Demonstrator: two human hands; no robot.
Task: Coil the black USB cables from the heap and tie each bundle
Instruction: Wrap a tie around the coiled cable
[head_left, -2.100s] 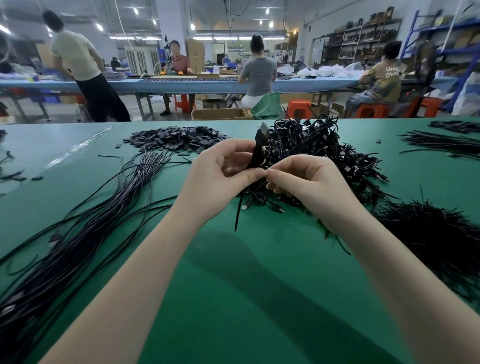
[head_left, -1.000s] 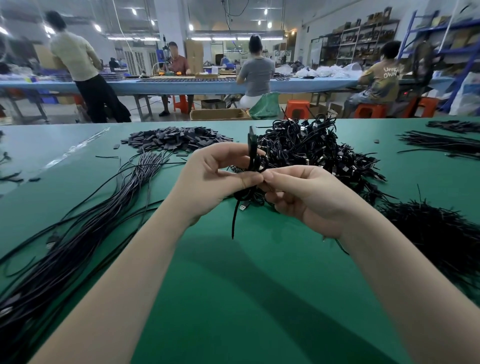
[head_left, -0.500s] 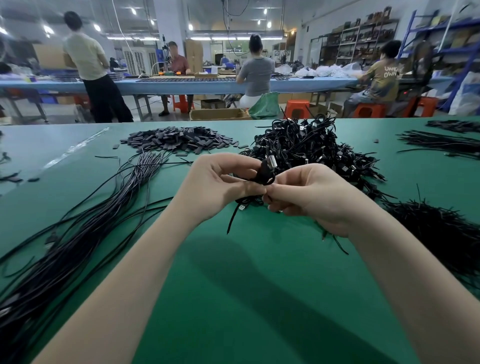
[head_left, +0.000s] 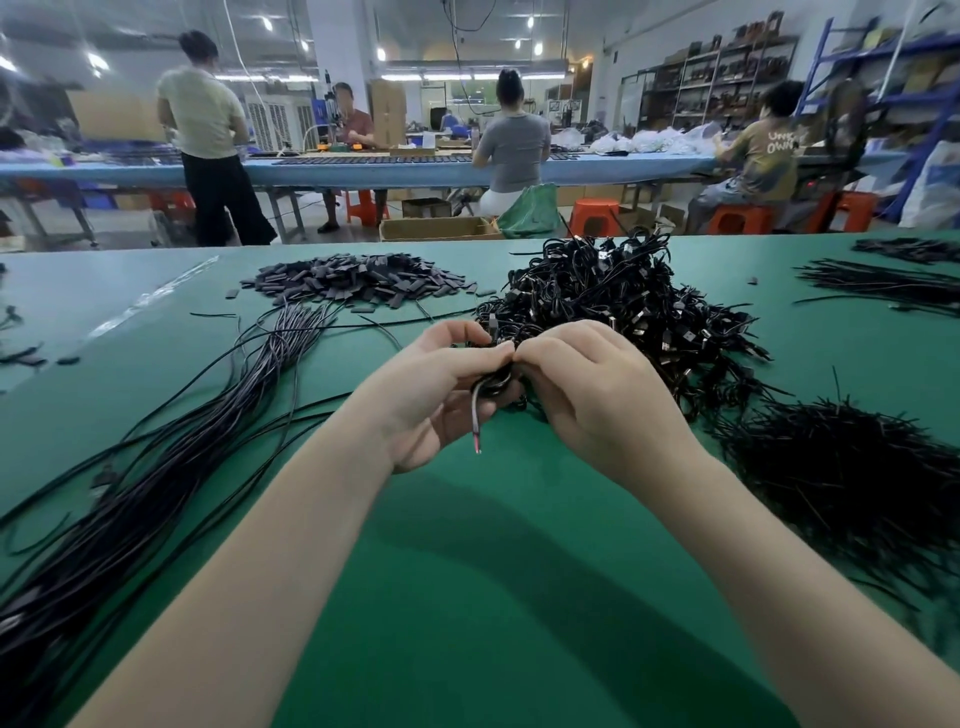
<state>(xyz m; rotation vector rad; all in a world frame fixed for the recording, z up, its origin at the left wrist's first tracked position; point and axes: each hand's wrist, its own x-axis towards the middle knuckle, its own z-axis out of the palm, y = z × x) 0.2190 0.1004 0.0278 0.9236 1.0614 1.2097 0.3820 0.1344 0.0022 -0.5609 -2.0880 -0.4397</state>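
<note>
The plug end that stood upright between the hands a second ago has been folded down, and the coil (head_left: 492, 383) is now held low and compact between both hands, above the bench (head_left: 467, 571); this is judged to mean that winding is finished and the tying of this bundle is under way. The coil is pinched by the left hand (head_left: 431, 395) from the left, thumb and forefinger curled over its top, while the right hand (head_left: 597, 395) is closed on it from the right, fingertips meeting those of the left; whether a tie is held cannot be told. A bare wire end (head_left: 475, 431) hangs below the coil, against the left palm. The tied pile (head_left: 623, 312) lies just behind the hands, loose cables (head_left: 208, 415) to the left.
</note>
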